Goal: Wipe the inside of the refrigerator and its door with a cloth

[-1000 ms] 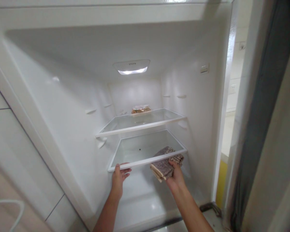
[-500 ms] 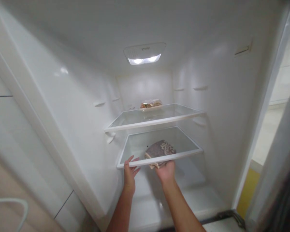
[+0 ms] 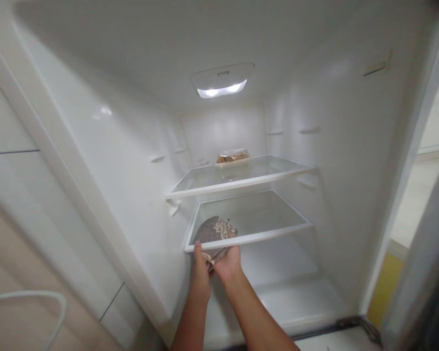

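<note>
While the left hand (image 3: 201, 273) is clamping the shelf (image 3: 270, 234), the right hand (image 3: 229, 261) is wiping.
Right grip is pinching the cloth (image 3: 214, 229); further strokes likely need that brace.

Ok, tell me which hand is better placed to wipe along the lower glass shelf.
Right, probably. The right hand grips the folded brown patterned cloth, draped over the front edge of the white-rimmed lower glass shelf; the left hand is bare, only pinching that edge.

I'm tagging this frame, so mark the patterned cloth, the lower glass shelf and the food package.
patterned cloth (image 3: 215, 228): head view, on the fold lying over the shelf.
lower glass shelf (image 3: 274, 233): head view, on its white front rim.
food package (image 3: 233, 157): head view, on the middle of its top.
</note>
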Motion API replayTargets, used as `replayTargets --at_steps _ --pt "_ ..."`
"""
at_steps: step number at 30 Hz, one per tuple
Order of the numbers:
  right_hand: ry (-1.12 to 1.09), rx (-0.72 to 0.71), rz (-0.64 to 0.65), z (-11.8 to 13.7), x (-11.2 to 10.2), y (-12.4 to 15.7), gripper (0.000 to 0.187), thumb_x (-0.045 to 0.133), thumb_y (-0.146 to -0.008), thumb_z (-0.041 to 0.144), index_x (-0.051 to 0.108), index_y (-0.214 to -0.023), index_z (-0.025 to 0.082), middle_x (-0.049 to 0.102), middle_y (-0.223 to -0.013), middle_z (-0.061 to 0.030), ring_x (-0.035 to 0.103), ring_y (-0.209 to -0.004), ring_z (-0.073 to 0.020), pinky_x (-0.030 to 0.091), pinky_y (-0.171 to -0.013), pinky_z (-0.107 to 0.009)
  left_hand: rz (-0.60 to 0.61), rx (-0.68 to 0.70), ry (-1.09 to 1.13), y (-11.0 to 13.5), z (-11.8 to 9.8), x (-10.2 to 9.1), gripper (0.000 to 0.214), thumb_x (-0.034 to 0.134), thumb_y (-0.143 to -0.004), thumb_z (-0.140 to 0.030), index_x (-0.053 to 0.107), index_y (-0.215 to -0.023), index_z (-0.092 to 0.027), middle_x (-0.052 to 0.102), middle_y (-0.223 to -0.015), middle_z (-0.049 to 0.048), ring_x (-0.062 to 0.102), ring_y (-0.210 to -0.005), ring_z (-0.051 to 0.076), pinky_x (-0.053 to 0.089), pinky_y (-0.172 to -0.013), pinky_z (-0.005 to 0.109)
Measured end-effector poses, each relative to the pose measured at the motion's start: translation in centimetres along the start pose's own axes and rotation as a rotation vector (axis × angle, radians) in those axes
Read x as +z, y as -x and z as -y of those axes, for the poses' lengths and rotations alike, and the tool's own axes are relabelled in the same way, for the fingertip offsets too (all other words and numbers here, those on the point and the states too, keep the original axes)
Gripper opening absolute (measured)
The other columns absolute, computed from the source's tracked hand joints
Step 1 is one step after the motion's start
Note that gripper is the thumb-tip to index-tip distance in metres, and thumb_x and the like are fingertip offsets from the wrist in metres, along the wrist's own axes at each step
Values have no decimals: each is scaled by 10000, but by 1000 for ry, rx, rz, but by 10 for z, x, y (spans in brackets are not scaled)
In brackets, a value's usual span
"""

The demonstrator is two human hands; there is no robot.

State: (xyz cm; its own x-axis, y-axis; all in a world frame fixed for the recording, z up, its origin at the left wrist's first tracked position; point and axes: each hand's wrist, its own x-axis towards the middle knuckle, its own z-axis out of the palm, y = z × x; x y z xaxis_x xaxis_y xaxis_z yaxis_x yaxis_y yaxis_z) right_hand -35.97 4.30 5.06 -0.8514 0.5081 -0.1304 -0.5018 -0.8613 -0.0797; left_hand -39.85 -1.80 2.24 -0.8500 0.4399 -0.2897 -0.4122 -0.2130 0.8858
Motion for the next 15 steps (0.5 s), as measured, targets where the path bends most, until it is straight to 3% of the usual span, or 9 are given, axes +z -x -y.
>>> replayTargets --at_steps 4,8,12,15 --pt "-28 -140 -9 41 -21 28 306 521 -831 371 738 -975 209 788 -824 -38 730 -889 -252 542 -941 -505 -68 -39 -137 4 -8 -6 662 486 -850 -701 545 -1271 -194 709 -1235 150 711 -1042 266 565 -854 399" --pt "-48 -362 -62 110 -54 56 233 590 -773 290 738 -950 258 794 -899 1 723 -915 -223 505 -990 -520 -90 22 -230 0 -14 -8 583 472 -872 -670 507 -1242 -221 724 -1212 147 710 -1034 245 534 -868 403" --pt "-9 -547 -60 176 -73 64 290 615 -802 327 720 -1072 304 786 -1013 -1 703 -998 -224 464 -1023 -571 -63 37 -285 -11 -17 -9 544 415 -878 -658 622 -952 -160 781 -923 165 727 -858 255 519 -824 410" --pt "-12 -599 -98 197 -72 53 277 609 -823 362 717 -1067 286 786 -994 -13 706 -981 -227 492 -985 -560 -53 119 -296 -23 -12 -8 649 421 -779 -754 652 -713 -152 765 -782 172 705 -736 260 510 -746 395"
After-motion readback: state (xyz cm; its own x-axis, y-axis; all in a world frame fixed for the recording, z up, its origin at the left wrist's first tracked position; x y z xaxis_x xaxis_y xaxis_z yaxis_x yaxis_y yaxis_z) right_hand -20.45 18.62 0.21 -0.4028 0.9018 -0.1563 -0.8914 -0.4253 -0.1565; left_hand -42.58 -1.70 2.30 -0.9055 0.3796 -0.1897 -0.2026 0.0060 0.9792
